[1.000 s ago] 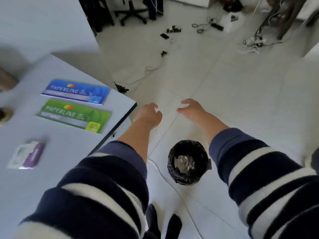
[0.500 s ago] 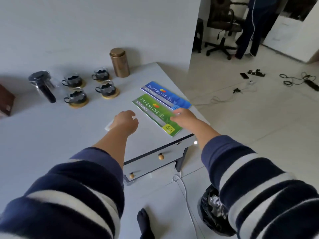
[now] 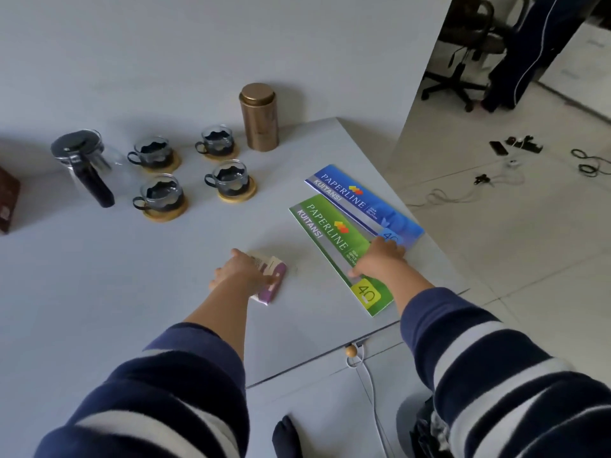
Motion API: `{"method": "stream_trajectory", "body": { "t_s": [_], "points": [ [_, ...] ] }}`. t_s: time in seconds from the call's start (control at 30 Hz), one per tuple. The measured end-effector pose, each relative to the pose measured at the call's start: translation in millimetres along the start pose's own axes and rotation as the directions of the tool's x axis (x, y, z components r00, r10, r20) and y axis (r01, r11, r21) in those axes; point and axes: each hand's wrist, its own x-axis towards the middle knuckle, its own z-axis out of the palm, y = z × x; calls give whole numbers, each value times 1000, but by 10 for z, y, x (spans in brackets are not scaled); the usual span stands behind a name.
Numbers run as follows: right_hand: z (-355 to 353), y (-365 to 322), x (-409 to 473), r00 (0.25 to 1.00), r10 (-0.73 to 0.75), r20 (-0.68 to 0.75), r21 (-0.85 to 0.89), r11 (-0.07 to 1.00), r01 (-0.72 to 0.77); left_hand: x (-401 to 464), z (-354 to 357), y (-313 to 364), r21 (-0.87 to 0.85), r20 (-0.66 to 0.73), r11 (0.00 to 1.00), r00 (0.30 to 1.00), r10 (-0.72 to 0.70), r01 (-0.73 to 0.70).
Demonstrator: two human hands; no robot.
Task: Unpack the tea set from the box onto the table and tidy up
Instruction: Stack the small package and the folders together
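Observation:
The tea set stands at the back of the grey table [image 3: 99, 276]: a glass teapot [image 3: 81, 160] with a black lid and handle, several glass cups on wooden coasters [image 3: 231, 178], and a bronze tin [image 3: 259, 117]. A brown box [image 3: 6, 200] shows at the left edge. My left hand [image 3: 236, 271] lies over a white and purple packet [image 3: 274, 285], fingers curled on it. My right hand [image 3: 380, 257] rests flat on the green booklet [image 3: 325, 233], its fingertips reaching the blue booklet [image 3: 357, 196] beside it.
A drawer knob [image 3: 350, 351] with a white cable hanging from it sits under the table's front edge. A black-lined bin [image 3: 420, 431] stands on the floor at my right. An office chair [image 3: 463, 61], a standing person [image 3: 515, 44] and loose cables [image 3: 588, 163] occupy the floor beyond.
My view swung from the floor bin up to the table. Both hands moved forward: the left came down on the packet, the right onto the green booklet.

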Motion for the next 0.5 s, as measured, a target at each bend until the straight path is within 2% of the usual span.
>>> {"method": "stream_trajectory", "body": {
  "t_s": [0.07, 0.13, 0.2, 0.27, 0.33, 0.4, 0.5],
  "points": [
    [-18, -84, 43, 999, 9, 32, -70, 998, -7, 110, -76, 52, -86, 59, 996, 998, -2, 7],
    [-11, -147, 55, 999, 18, 44, -105, 994, -14, 203, -165, 153, -264, 69, 965, 997, 27, -7],
    [-4, -168, 63, 1000, 6, 23, -78, 997, -4, 226, -234, 303, -545, 106, 838, 992, 68, 1],
    [-35, -171, 73, 999, -48, -9, 78, 996, 49, 184, -312, 458, -770, 187, 630, 980, 71, 101],
    [-48, -176, 85, 992, -121, 15, 335, 936, 109, 206, -331, 603, -856, 247, 489, 964, 98, 169],
    [-32, -198, 48, 978, -200, 58, 560, 818, 134, 248, -317, 747, -883, 238, 445, 959, 152, 149],
    [26, -214, 54, 961, -261, 89, 665, 734, 138, 338, -270, 929, -905, 193, 411, 967, 167, 110]
  ]
}}
